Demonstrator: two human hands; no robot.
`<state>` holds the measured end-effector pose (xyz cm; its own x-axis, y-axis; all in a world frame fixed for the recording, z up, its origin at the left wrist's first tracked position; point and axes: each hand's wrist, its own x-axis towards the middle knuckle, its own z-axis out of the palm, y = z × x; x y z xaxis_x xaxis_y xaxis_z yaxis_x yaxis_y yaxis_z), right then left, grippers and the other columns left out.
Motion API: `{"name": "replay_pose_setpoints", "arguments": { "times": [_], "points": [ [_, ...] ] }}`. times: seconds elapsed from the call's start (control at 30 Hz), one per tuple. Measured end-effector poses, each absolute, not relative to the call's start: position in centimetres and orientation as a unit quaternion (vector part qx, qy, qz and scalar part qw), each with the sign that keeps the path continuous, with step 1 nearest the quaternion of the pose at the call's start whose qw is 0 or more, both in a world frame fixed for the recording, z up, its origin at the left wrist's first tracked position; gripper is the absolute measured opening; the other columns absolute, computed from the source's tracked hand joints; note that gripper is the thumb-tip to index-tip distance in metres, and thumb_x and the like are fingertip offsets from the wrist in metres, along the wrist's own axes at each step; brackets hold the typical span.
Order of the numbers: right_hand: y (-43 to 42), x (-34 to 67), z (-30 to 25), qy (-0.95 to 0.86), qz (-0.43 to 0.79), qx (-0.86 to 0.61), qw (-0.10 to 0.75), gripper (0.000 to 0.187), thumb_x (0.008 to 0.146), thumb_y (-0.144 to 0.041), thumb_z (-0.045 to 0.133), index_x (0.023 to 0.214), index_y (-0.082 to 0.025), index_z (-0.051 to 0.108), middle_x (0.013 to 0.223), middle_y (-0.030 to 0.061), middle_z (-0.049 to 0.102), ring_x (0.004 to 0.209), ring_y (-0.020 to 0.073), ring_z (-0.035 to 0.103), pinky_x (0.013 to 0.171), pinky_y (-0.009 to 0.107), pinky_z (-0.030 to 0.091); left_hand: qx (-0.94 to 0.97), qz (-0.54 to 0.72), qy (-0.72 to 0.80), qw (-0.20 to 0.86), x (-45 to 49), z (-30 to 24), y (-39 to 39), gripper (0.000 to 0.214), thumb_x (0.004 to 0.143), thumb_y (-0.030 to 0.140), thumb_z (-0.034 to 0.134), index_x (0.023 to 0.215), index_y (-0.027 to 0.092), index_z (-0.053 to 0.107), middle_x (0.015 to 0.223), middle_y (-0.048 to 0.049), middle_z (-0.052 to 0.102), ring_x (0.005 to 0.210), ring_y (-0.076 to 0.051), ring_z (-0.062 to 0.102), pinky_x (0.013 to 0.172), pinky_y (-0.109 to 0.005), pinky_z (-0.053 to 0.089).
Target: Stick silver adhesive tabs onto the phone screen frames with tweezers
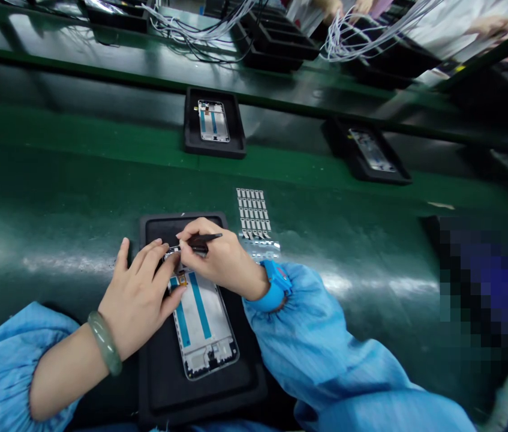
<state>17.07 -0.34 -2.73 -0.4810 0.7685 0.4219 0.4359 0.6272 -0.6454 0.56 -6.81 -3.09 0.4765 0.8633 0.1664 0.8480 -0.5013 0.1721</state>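
Observation:
A phone frame (204, 324) with two blue adhesive strips lies in a black foam tray (159, 390) before me. My left hand (139, 288) rests on the frame's upper left side, its fingers spread and the thumb near a small orange flex cable (182, 279). Between the thumb and fingers of my right hand (213, 258) is a dark, thin tool with a pointed end, perhaps tweezers (206, 238). The other end of that tool is hidden behind my fingers at the frame's top. A sheet of small pale stickers (254, 211) lies just beyond my right hand.
Two more black trays with phone frames (214, 121) (373, 151) sit farther back on the green bench (78, 180). Along the raised shelf are black bins (276, 36) and bundled white cables (352, 36). Co-workers' hands (490, 27) show at the top right. A pixelated dark object lies at right.

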Motion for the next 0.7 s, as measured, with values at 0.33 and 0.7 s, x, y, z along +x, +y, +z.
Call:
{"name": "replay_pose_setpoints", "arguments": {
  "times": [0.33,0.7],
  "points": [
    [-0.24,17.26,-3.38,-0.787,0.289,-0.391,0.379,0.008,0.079,-0.014,0.053,0.085,-0.019,0.050,0.082,0.0010,0.060,0.072,0.0117,0.061,0.067,0.023,0.050,0.863,0.117,0.492,0.018,0.45,-3.27,-6.78,0.039,0.088,0.036,0.045,0.118,0.012,0.052,0.120,-0.0161,0.055,0.118,-0.031,0.046,0.101,-0.061,0.025],
    [-0.46,17.21,-3.60,-0.800,0.280,-0.372,0.379,0.006,0.081,-0.015,0.053,0.086,-0.018,0.053,0.087,0.0033,0.061,0.080,0.0131,0.061,0.072,0.024,0.050,0.860,0.117,0.496,0.033,0.56,-3.10,-6.79,0.039,0.088,0.036,0.045,0.118,0.012,0.052,0.119,-0.0153,0.055,0.119,-0.030,0.045,0.102,-0.060,0.025]
  ]
}}
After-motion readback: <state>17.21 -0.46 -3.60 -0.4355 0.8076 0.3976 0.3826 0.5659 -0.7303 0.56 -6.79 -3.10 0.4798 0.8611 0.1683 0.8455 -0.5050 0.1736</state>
